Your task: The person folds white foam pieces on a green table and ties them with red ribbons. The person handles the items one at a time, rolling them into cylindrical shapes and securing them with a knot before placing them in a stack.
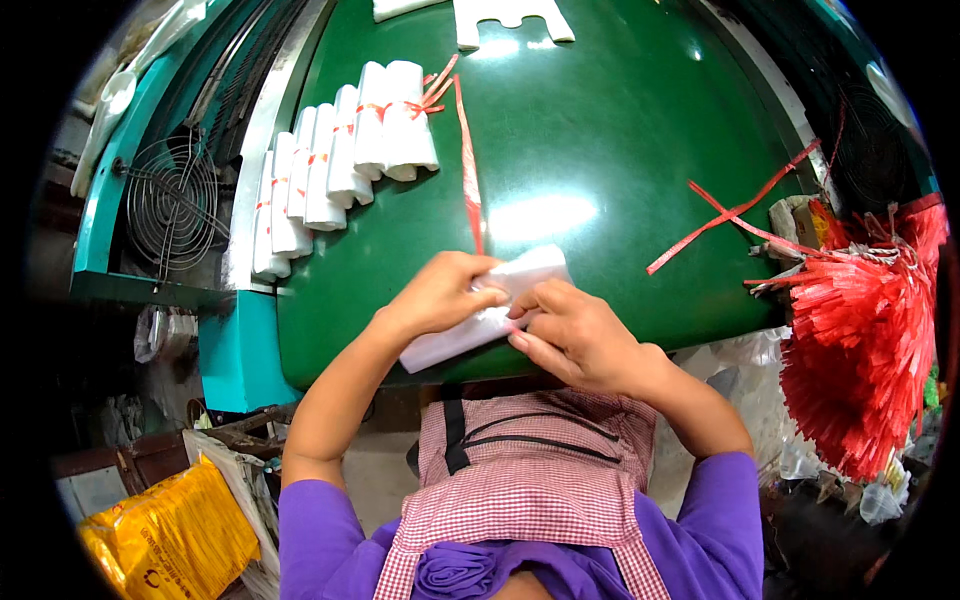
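Note:
At the near edge of the green belt table, a folded bundle of white plastic bags [540, 264] lies slantwise under both my hands. My left hand [445, 290] is closed on the left side of the bundle, thumb on top. A red plastic strip [467, 160] runs from beneath that hand up the table. My right hand [572, 328] is closed in a pinch over the front of the bundle, where a bit of red strip shows at its fingertips. The wrap of the strip around the bundle is mostly hidden by my fingers.
Several rolled white bag bundles [350, 140] tied with red strips stand in a row at left. Loose red strips [725, 215] cross at right, beside a large hanging bunch of red strips [850, 340]. A flat white bag [510, 15] lies at the far end. A wire fan guard [175, 208] is left.

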